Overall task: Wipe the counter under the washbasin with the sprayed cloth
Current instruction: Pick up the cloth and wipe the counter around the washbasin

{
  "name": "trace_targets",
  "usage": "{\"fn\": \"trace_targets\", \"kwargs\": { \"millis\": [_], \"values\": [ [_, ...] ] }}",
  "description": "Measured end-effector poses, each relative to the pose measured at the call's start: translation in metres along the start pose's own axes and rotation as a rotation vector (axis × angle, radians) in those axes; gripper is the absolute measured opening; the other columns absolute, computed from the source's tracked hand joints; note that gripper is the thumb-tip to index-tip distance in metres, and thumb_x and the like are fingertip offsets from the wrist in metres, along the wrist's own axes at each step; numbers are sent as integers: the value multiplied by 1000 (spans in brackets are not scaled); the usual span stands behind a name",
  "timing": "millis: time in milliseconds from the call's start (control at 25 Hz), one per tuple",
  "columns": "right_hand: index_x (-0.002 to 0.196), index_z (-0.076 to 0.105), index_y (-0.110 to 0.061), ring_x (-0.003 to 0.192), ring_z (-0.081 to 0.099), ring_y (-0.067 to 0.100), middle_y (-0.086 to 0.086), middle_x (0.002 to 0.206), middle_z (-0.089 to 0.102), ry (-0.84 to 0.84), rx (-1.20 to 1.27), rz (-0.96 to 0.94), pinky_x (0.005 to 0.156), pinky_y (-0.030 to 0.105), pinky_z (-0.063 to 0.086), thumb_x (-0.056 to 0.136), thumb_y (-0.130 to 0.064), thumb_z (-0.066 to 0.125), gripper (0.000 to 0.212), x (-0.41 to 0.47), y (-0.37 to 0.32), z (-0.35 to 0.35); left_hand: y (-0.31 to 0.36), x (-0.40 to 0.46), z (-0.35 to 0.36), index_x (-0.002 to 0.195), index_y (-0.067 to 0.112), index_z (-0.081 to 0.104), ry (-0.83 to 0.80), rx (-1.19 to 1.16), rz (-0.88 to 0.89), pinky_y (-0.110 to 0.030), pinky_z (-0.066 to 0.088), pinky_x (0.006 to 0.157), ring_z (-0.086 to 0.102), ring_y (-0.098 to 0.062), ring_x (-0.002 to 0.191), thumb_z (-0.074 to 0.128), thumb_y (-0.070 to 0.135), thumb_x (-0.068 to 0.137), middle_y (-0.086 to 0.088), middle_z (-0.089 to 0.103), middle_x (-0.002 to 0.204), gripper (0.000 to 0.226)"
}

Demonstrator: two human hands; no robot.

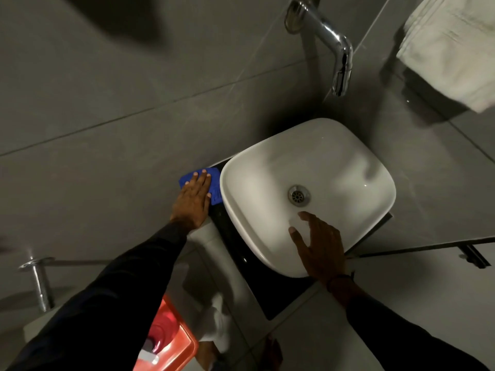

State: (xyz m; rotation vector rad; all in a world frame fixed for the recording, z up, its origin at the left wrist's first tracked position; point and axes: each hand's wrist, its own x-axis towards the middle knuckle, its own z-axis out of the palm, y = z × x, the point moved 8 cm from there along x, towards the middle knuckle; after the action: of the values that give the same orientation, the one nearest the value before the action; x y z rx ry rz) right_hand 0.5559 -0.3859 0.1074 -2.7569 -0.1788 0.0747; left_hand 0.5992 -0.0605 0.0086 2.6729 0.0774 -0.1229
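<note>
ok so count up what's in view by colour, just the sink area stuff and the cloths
white: 2, washbasin and hanging towel
blue: 1, cloth flat under the left hand
chrome: 2, wall tap and basin drain
black: 1, counter
orange: 1, container low down
total: 7

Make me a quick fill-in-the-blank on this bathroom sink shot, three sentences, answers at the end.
1. The left hand presses a ____ cloth flat on the counter.
2. The right hand hovers over the ____, fingers spread.
3. The tap sticks out of the ____.

Answers: blue; basin; wall
</note>
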Motion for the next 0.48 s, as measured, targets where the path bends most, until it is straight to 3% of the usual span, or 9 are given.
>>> {"fn": "trace_targets", "kwargs": {
  "millis": [200,480],
  "values": [
    [136,54,-24,128,56,15,-9,136,62,23,11,-9,113,44,37,96,-51,54,47,0,2,0,9,-16,16,161,10,13,1,-71,-109,-45,3,129,-1,-31,159,29,27,107,-11,4,171,58],
    [138,47,-33,130,56,15,-9,138,62,-27,69,-74,116,43,36,96,-61,41,51,1,3,-1,71,-102,63,161,12,9,2,-107,-163,-46,4,130,-7,-31,159,30,23,106,-8,-2,171,60]
  ]
}}
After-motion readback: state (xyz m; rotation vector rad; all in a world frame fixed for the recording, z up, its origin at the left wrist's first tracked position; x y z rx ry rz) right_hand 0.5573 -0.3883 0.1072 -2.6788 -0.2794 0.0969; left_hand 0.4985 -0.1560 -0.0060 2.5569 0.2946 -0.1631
